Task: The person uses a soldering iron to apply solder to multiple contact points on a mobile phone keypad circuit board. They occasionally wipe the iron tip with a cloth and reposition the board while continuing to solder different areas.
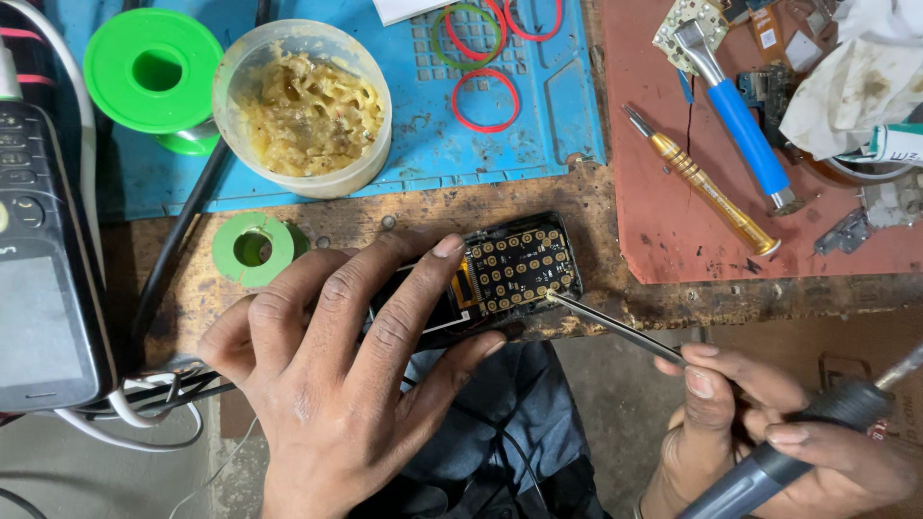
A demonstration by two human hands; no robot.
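Observation:
My left hand (346, 375) grips an opened keypad phone (510, 274) at the front edge of the worn wooden bench (404, 216); its black circuit board with gold key contacts faces up. My right hand (769, 432) holds metal tweezers (615, 329), whose tip touches the lower right corner of the board. The same hand also holds a grey-handled soldering iron (798, 442), pointing up to the right.
A round tub of yellowish flux paste (306, 111), green solder spools (154, 72) (252, 250) and rubber bands (486, 99) lie on a blue mat (538, 125). A red mat (673, 221) holds a gold screwdriver (700, 183), a blue-handled tool (740, 115) and a cloth (846, 77). A grey device (43, 279) stands at left.

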